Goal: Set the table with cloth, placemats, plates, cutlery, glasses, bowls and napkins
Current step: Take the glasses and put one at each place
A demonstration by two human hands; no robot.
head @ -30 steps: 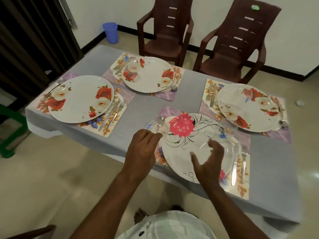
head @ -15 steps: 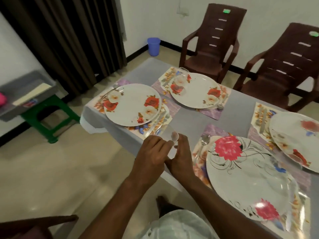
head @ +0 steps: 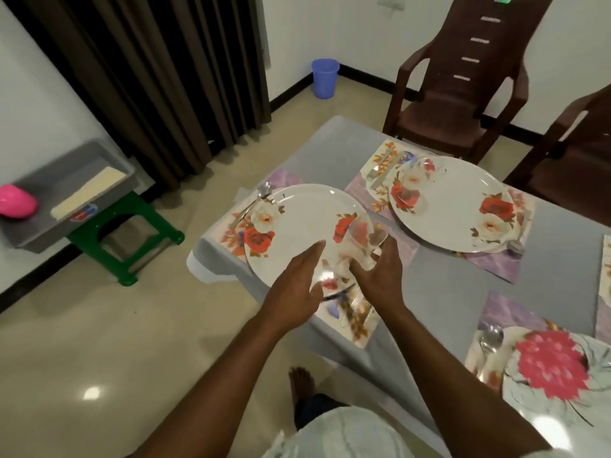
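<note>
Both hands are meeting over the plate (head: 297, 223): right hand (head: 380, 276) is grasping a tilted glass (head: 360, 239), rim pointing far-right; left hand (head: 294, 289) is lying released just beside it.

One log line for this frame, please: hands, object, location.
right hand: holds clear glass | left hand: open beside it | over rose plate on grey tablecloth | glass not yet set down

Clear glass tumbler (head: 358, 246), glossy plate (head: 304, 226), matt cloth (head: 446, 292), plastic chair (head: 463, 84).
</note>
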